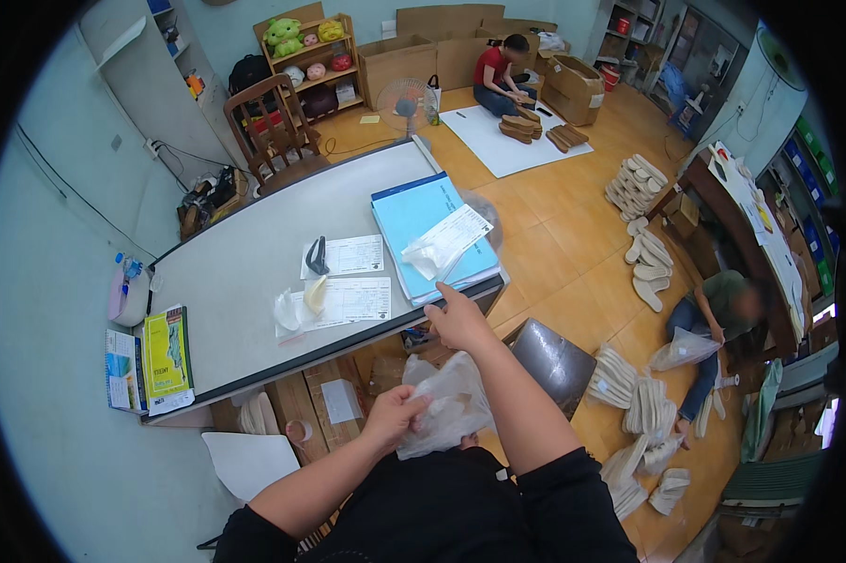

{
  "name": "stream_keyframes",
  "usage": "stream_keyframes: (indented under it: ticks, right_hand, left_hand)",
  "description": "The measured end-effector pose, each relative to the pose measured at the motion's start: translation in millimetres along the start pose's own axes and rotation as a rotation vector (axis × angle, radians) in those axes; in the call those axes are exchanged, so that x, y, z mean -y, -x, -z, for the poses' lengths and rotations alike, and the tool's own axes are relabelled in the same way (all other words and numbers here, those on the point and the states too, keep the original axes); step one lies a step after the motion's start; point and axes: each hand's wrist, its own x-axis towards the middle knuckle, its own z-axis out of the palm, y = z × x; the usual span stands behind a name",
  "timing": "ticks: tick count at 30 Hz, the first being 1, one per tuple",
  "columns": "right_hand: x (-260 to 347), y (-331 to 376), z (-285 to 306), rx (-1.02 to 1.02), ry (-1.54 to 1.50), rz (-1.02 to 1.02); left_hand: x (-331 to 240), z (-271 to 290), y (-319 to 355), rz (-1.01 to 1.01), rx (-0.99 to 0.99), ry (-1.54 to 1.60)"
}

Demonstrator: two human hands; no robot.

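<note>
Plastic bag [460, 405] was in the left hand's [395, 418] grip; the right hand [462, 322] pointed, its hold unclear to me; the paper slip [465, 228] lay unlifted.

On the desk [240, 267], I see two forms [359, 255] left of the folder stack [406, 208], which bears a slip of paper [465, 226]. Before the desk I have the plastic bag [456, 413]; farther right, insole piles [646, 405] lie on the floor [556, 225].
</note>
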Motion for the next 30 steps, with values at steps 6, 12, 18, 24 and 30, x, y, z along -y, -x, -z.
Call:
stream_keyframes:
  ticks: [6, 12, 18, 24, 30]
  right_hand:
    - [-66, 83, -31, 0.005, 0.056, 0.439]
    - [-163, 106, -36, -0.031, 0.17, 0.164]
    - [-177, 101, -26, -0.124, 0.284, 0.193]
    - [-160, 101, 12, -0.021, -1.09, -0.172]
    - [-106, 119, 17, 0.088, -1.307, -0.284]
  left_hand:
    - [19, 9, 7, 0.003, -0.048, 0.139]
    - [13, -3, 10, -0.058, 0.155, 0.464]
    - [8, 2, -4, 0.323, 0.498, 0.661]
    - [-35, 34, -40, 0.217, 0.375, -0.082]
    - [-47, -25, -38, -1.043, 0.171, -1.139]
